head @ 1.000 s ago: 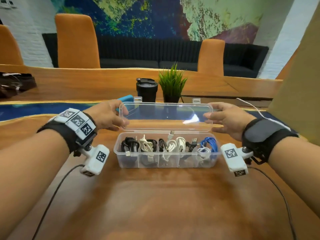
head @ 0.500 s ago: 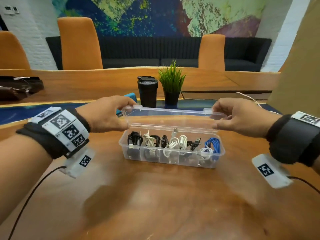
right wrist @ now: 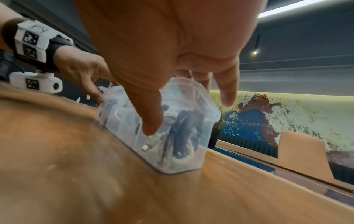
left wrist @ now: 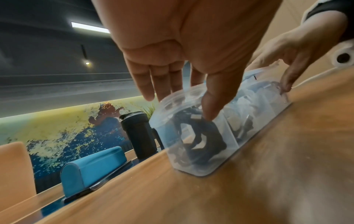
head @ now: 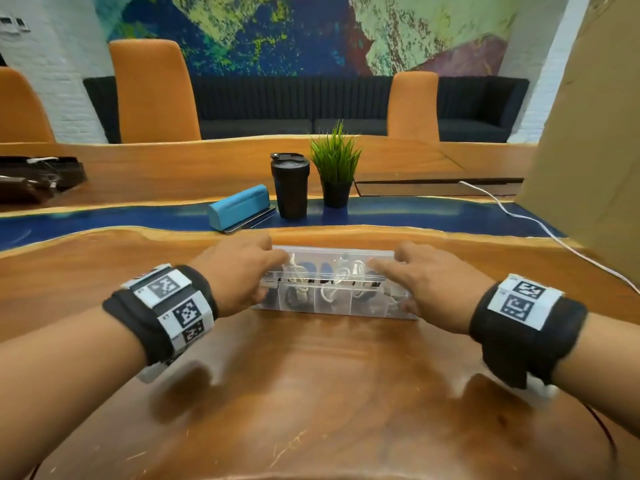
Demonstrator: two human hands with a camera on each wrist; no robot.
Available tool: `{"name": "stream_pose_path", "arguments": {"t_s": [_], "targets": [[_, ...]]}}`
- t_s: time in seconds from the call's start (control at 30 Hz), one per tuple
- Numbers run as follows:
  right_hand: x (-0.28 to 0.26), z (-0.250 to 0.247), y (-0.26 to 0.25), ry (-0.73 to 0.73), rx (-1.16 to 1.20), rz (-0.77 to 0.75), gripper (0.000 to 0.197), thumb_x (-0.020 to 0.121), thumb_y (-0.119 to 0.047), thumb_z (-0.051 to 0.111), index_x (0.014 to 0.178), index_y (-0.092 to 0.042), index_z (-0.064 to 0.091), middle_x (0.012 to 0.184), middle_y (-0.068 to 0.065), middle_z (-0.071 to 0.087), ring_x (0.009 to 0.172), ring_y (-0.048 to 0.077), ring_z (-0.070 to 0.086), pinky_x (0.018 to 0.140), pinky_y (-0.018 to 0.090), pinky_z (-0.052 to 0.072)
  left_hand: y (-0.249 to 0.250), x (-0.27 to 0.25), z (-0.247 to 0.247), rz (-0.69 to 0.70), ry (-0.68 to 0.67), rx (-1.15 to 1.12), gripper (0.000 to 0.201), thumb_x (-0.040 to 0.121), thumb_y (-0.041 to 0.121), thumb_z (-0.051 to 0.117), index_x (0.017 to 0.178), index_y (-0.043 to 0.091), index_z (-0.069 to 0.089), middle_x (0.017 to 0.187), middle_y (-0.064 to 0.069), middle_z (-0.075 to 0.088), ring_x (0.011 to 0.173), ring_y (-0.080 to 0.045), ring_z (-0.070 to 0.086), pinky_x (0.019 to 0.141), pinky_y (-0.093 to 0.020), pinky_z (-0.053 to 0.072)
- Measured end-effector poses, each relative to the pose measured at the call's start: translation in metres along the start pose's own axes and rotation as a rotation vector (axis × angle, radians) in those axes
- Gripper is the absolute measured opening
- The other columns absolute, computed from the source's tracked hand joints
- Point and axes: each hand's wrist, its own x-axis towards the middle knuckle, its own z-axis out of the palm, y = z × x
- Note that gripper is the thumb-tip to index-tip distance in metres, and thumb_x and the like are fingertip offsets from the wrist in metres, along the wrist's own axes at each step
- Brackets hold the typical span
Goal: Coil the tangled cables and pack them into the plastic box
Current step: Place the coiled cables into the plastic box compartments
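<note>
The clear plastic box (head: 332,306) stands on the wooden table (head: 311,393) with its lid (head: 332,253) down on top. Coiled white and black cables (head: 327,292) show through its walls. My left hand (head: 270,271) is at the box's left end, straight fingers (left wrist: 147,87) lying on the lid and the thumb touching the front wall. My right hand (head: 394,282) mirrors it at the right end, fingers on the lid, thumb on the front wall. Black coils (left wrist: 201,136) fill the left compartment, and dark blue and white coils (right wrist: 182,136) the right one (right wrist: 182,160).
Behind the box stand a blue case (head: 239,207), a black tumbler (head: 290,185) and a small potted plant (head: 335,168). A white cord (head: 519,216) runs along the right, beside a cardboard panel (head: 588,133). A dark bag (head: 31,178) lies far left.
The lid, held raised over the box by both hands, has come down onto it. Both hands followed it down and now lie on the box's ends.
</note>
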Motion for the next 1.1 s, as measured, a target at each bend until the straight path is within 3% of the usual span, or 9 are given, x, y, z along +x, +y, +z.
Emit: {"name": "stream_pose_path", "arguments": {"t_s": [0.2, 0.3, 0.43, 0.5, 0.57, 0.73, 0.9, 1.0, 1.1], "targets": [[0.0, 0.001, -0.004, -0.077, -0.054, -0.001, 0.07, 0.098, -0.011, 0.046, 0.156, -0.029, 0.011, 0.149, 0.006, 0.037, 0.13, 0.026, 0.042, 0.105, 0.038, 0.042, 0.011, -0.002, 0.009, 0.039, -0.016, 0.115, 0.051, 0.097, 0.032, 0.046, 0.148, 0.029, 0.036, 0.113, 0.001, 0.049, 0.094, -0.018, 0.053, 0.067, -0.029, 0.041], [0.001, 0.0, -0.007, -0.092, -0.067, 0.009, 0.071, 0.095, -0.007, 0.046, 0.156, -0.026, 0.014, 0.146, 0.006, 0.041, 0.127, 0.026, 0.045, 0.101, 0.039, 0.045, 0.014, -0.002, 0.015, 0.038, -0.007, 0.099, 0.05, 0.096, 0.029, 0.045, 0.146, 0.025, 0.039, 0.113, 0.0, 0.049, 0.094, -0.019, 0.052, 0.068, -0.03, 0.042], [0.007, 0.003, -0.012, -0.092, -0.015, 0.038, 0.068, 0.093, -0.021, 0.053, 0.154, -0.028, 0.022, 0.133, -0.001, 0.049, 0.114, 0.018, 0.05, 0.091, 0.03, 0.049, 0.018, -0.004, 0.008, 0.074, -0.026, 0.047, 0.046, 0.082, 0.043, 0.046, 0.121, 0.022, 0.057, 0.105, 0.003, 0.048, 0.09, -0.016, 0.05, 0.075, -0.032, 0.051], [0.007, -0.001, -0.012, -0.135, 0.042, 0.055, 0.072, 0.09, -0.035, 0.057, 0.153, -0.028, 0.024, 0.137, -0.003, 0.047, 0.119, 0.017, 0.049, 0.093, 0.03, 0.048, 0.019, -0.002, -0.007, 0.079, -0.135, 0.033, 0.063, 0.073, 0.06, 0.034, 0.117, 0.023, 0.06, 0.106, 0.003, 0.049, 0.091, -0.016, 0.053, 0.08, -0.036, 0.052], [0.006, -0.015, -0.007, -0.237, 0.052, 0.045, 0.076, 0.088, -0.048, 0.059, 0.153, -0.029, 0.026, 0.149, -0.002, 0.04, 0.129, 0.02, 0.045, 0.103, 0.033, 0.042, 0.013, 0.002, -0.025, 0.078, -0.243, -0.022, 0.066, 0.074, 0.061, 0.029, 0.113, 0.022, 0.066, 0.107, 0.002, 0.051, 0.093, -0.018, 0.055, 0.085, -0.039, 0.051], [0.016, -0.052, 0.01, -0.427, 0.245, 0.067, 0.043, 0.096, -0.04, 0.055, 0.138, -0.034, 0.053, 0.146, -0.009, 0.049, 0.131, 0.016, 0.047, 0.1, 0.024, 0.029, -0.005, 0.018, -0.046, 0.04, -0.403, -0.317, 0.043, 0.076, 0.043, 0.051, 0.109, 0.03, 0.075, 0.095, 0.017, 0.06, 0.092, -0.013, 0.059, 0.087, -0.031, 0.05], [0.023, -0.046, 0.012, -0.374, 0.115, 0.074, 0.045, 0.087, -0.038, 0.069, 0.132, -0.039, 0.059, 0.136, -0.008, 0.059, 0.121, 0.016, 0.053, 0.102, 0.031, 0.039, 0.0, 0.024, -0.03, 0.007, -0.346, -0.258, 0.032, 0.077, 0.049, 0.076, 0.103, 0.03, 0.076, 0.087, 0.025, 0.059, 0.092, -0.013, 0.062, 0.086, -0.035, 0.052], [0.022, -0.041, 0.011, -0.355, 0.111, 0.082, 0.052, 0.083, -0.036, 0.074, 0.132, -0.041, 0.058, 0.128, -0.009, 0.063, 0.109, 0.015, 0.056, 0.094, 0.031, 0.044, 0.005, 0.023, -0.021, 0.012, -0.265, -0.161, 0.028, 0.076, 0.05, 0.077, 0.093, 0.028, 0.076, 0.081, 0.022, 0.059, 0.085, -0.015, 0.062, 0.078, -0.034, 0.053], [0.02, -0.036, 0.008, -0.313, 0.094, 0.101, 0.054, 0.083, -0.031, 0.075, 0.132, -0.043, 0.057, 0.12, -0.006, 0.066, 0.102, 0.016, 0.06, 0.092, 0.033, 0.049, 0.013, 0.022, -0.02, -0.004, -0.242, -0.073, 0.023, 0.075, 0.048, 0.077, 0.072, 0.03, 0.064, 0.089, 0.006, 0.066, 0.08, -0.019, 0.062, 0.073, -0.036, 0.055]]}}
